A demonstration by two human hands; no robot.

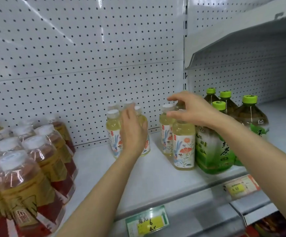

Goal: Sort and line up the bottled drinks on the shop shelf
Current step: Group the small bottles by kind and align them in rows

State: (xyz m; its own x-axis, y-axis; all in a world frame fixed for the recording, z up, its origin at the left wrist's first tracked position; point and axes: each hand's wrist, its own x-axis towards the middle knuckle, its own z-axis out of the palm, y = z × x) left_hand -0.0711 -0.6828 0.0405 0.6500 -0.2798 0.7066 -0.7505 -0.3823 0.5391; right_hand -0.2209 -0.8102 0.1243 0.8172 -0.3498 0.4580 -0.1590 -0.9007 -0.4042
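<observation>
Here, on the pale grey metal shelf [94,170] backed by white pegboard [87,48], the small clear plastic bottles of pale yellow drink with white caps and flowered labels stand in two groups. The left group [113,132], around the centre of the view, shows four white caps clustered close together. The left hand [133,132] lies against the front of this group, fingers straight and together, palm flat on the bottles and hiding part of them.

Toward three o'clock from there, well apart across bare shelf, stands the right group [184,144]: two bottles plainly seen, one in front and one behind at its ten o'clock, and the top of what may be a third behind the hand. The right hand [192,109] hovers over the caps, its fingers curved and spread apart; whether they touch a cap I cannot tell.

Just beside the right group, at its three o'clock, are four large green-labelled bottles of dark tea with lime-green caps [214,147], the nearest touching the front flowered bottle.

At eight o'clock sits a shrink-wrapped pack of amber tea bottles with white caps and red-and-gold labels [36,168]; at least seven caps show.

Two yellow price tags [147,223] hang on the shelf's front edge.
</observation>
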